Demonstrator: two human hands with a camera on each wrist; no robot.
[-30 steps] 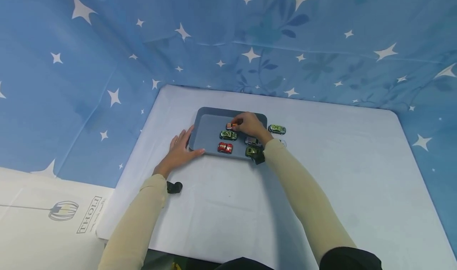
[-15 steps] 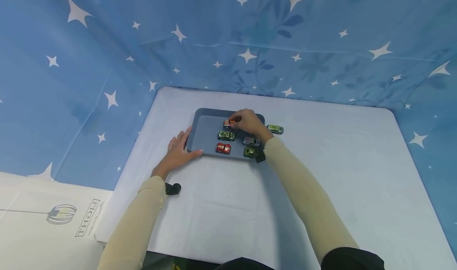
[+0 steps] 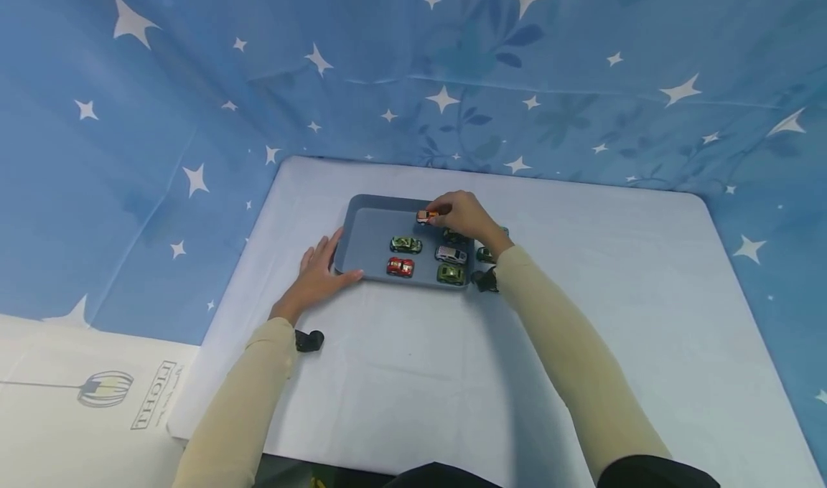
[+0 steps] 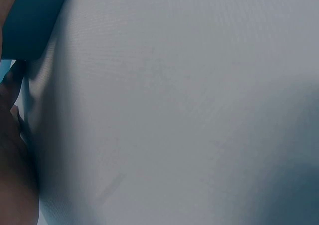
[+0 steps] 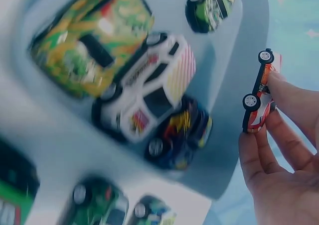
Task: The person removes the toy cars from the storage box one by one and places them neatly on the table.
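My right hand [image 3: 466,217] pinches an orange toy car [image 3: 426,217] between thumb and fingers over the back part of the grey tray [image 3: 368,240]. In the right wrist view the orange and white toy car [image 5: 259,93] is turned with its wheels sideways, apart from the tray. My left hand [image 3: 314,281] rests at the tray's left front corner, fingers spread, thumb along the front edge. On the tray are a green patterned car [image 3: 405,244], a red car [image 3: 400,267], a silver car [image 3: 451,255], an olive car [image 3: 451,274] and a dark car [image 3: 454,236] partly behind my right hand.
To the right of the tray, a dark green car [image 3: 485,255] stands on the white table [image 3: 400,373], with another one mostly hidden by my right wrist. A blue star-patterned curtain [image 3: 388,64] runs behind and left. A printed cream sheet [image 3: 52,395] lies at lower left.
My right hand has moved right and back over the tray with the orange car, uncovering the cars at the tray's right side. The left hand stays at the tray corner.
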